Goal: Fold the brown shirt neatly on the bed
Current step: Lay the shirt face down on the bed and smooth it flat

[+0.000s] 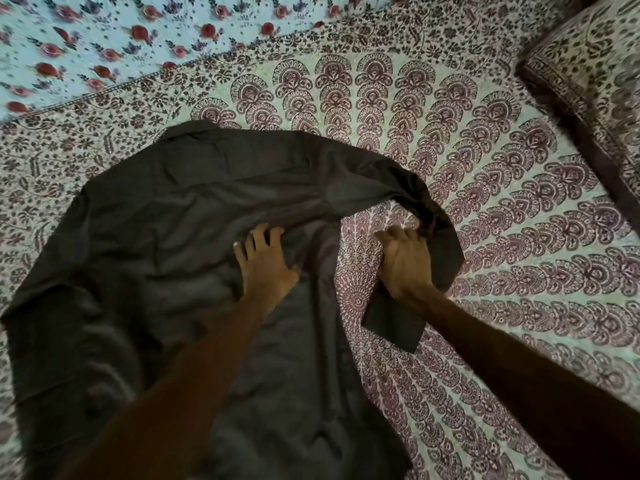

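Observation:
The brown shirt (166,237) lies spread over the patterned bed (502,237), filling the left and middle of the view. Its right sleeve (398,188) arcs out to the right and curls back toward me. My left hand (265,265) presses flat on the shirt's body near its right edge, fingers spread. My right hand (407,265) grips the sleeve near its cuff end, with the fabric bunched under the fingers and a flap of sleeve (391,323) sticking out below the wrist.
The bed is covered with a maroon and cream peacock-print sheet. A matching pillow (588,71) sits at the far right. A light blue sheet with red roses (104,36) lies along the far left side.

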A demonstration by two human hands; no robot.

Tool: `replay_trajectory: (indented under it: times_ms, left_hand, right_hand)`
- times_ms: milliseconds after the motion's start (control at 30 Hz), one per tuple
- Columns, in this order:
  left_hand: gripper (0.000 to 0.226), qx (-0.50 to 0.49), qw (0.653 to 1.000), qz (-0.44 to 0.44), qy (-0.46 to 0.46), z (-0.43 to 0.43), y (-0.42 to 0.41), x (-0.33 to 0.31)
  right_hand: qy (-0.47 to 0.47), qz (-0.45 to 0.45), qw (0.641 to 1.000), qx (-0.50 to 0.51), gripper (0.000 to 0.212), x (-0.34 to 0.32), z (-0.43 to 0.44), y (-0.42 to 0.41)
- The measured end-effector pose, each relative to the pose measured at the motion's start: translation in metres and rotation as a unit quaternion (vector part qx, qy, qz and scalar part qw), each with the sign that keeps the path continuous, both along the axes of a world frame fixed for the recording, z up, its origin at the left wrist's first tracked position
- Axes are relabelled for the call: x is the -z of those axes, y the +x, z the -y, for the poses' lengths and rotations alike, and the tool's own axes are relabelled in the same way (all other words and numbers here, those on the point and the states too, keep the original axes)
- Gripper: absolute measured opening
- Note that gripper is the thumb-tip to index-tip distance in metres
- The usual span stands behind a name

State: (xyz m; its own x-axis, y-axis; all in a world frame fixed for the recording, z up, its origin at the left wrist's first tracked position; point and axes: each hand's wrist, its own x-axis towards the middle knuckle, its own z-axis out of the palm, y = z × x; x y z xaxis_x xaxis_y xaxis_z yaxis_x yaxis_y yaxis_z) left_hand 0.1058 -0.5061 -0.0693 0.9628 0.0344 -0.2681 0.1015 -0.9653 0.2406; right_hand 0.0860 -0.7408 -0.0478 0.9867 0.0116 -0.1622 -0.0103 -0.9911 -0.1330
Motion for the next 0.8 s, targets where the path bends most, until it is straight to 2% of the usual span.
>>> replay_trajectory:
  times_ms: [67, 133, 267, 400, 533, 700, 800]
  left_hand:
    - [0.053, 0.028, 0.995, 0.096, -0.006, 0.004, -0.031, -0.005]
    - [0.038, 0.027, 0.99, 0.133, -0.032, 0.006, -0.066, -0.008]
    - [0.025, 0.025, 0.993, 0.073, -0.094, 0.001, -0.145, -0.006]
    - [0.028, 0.053, 0.995, 0.02, -0.083, -0.005, -0.211, -0.002]
    - [0.045, 0.105, 0.994, -0.025, -0.025, -0.006, -0.25, 0.0]
    - [0.057, 0.141, 0.988, -0.065, -0.015, -0.008, -0.267, -0.005]
    - [0.06, 0.142, 0.986, -0.086, -0.017, -0.006, -0.268, -0.011]
  right_hand:
    - [0.125, -0.029, 0.99, 0.067, 0.028, 0.003, -0.021, -0.038]
    - [0.201, -0.054, 0.968, 0.14, 0.02, 0.007, -0.038, -0.074]
    - [0.191, -0.08, 0.96, 0.19, 0.016, -0.001, -0.057, -0.144]
    - [0.103, -0.16, 0.972, 0.138, 0.024, -0.005, -0.062, -0.205]
    - [0.096, -0.185, 0.957, 0.201, 0.041, -0.004, -0.062, -0.243]
    - [0.123, -0.204, 0.94, 0.244, 0.02, -0.004, -0.057, -0.28]
    - [0.157, -0.185, 0.915, 0.322, 0.018, -0.014, -0.045, -0.298]
